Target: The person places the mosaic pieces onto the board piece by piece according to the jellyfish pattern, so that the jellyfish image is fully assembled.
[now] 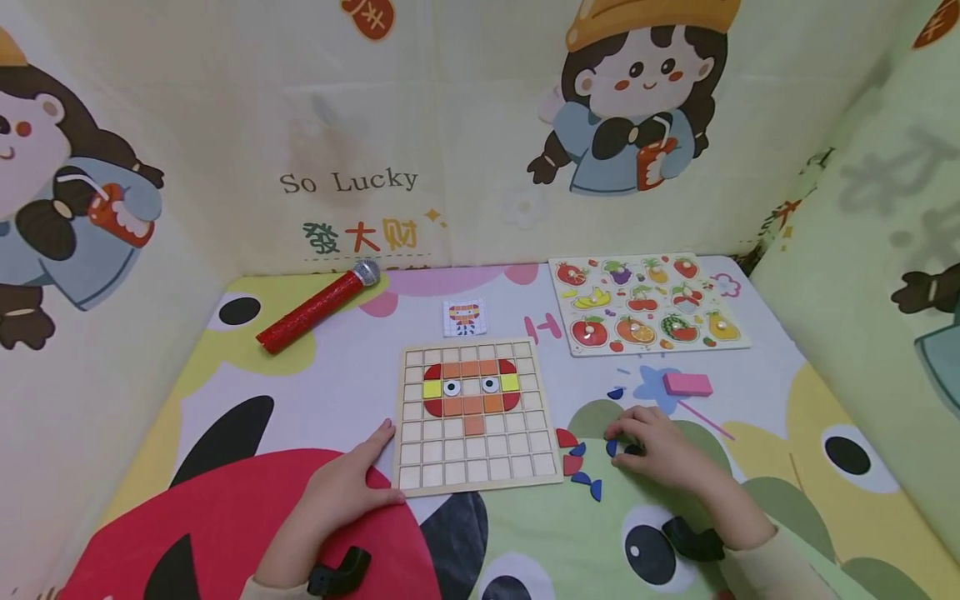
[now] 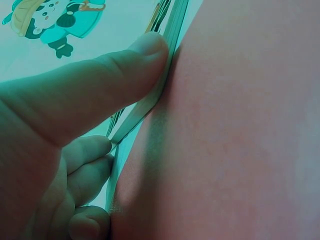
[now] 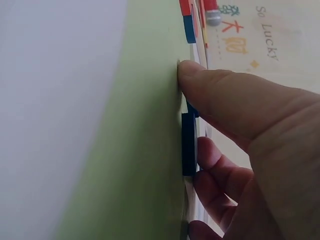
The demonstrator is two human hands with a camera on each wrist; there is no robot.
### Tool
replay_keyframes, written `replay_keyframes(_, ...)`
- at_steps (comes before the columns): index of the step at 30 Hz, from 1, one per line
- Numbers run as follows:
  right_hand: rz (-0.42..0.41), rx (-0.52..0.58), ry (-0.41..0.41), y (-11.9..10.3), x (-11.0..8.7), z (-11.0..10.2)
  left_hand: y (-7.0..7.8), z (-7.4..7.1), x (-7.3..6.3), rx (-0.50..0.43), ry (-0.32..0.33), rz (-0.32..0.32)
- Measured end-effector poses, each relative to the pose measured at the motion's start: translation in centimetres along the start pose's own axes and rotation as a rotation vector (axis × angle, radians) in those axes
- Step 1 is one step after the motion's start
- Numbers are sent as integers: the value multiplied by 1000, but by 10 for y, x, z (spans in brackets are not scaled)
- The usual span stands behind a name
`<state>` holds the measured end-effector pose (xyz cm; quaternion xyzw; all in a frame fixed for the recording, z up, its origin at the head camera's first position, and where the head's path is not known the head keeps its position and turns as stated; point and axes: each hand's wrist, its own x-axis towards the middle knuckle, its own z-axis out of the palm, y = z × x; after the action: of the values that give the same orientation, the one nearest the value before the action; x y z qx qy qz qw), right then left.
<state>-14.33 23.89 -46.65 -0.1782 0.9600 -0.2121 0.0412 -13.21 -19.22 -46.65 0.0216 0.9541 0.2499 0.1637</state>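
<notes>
A wooden grid board [image 1: 408, 458] lies flat, with red, orange and yellow tiles and two eye discs forming a face. At its lower left corner my left hand [image 1: 337, 487] has its thumb and fingers spread against the edges; in the left wrist view the thumb [image 2: 150, 45] touches the board's side. My right hand [image 1: 660, 446] is low over the cloth right of the board, thumb and fingers apart around a blue half-round tile [image 1: 611, 448]. Another blue tile [image 3: 188, 145] stands close by the fingers in the right wrist view.
Red quarter tiles [image 1: 572, 465] and several blue half-round tiles [image 1: 596, 490] lie by the board's right edge. Behind are a pattern card [image 1: 465, 318], a red microphone [image 1: 311, 315] and a fruit puzzle board [image 1: 652, 304]. A pink block [image 1: 687, 384] lies beyond my right hand.
</notes>
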Motion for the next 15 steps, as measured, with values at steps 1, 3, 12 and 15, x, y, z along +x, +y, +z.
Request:
replay_keyframes(1,0,3,1,0,0,0,0,0,0,2,0,2)
replay_keyframes(3,-2,6,3,0,0,0,0,0,0,4,-1,5)
replay_keyframes(12,32,182,-40,-12,7,-8,2,-2,0,-13,-11,2)
replay_keyframes(15,48,257,-57,-17,10,-10,2,-2,0,-15,-10,4)
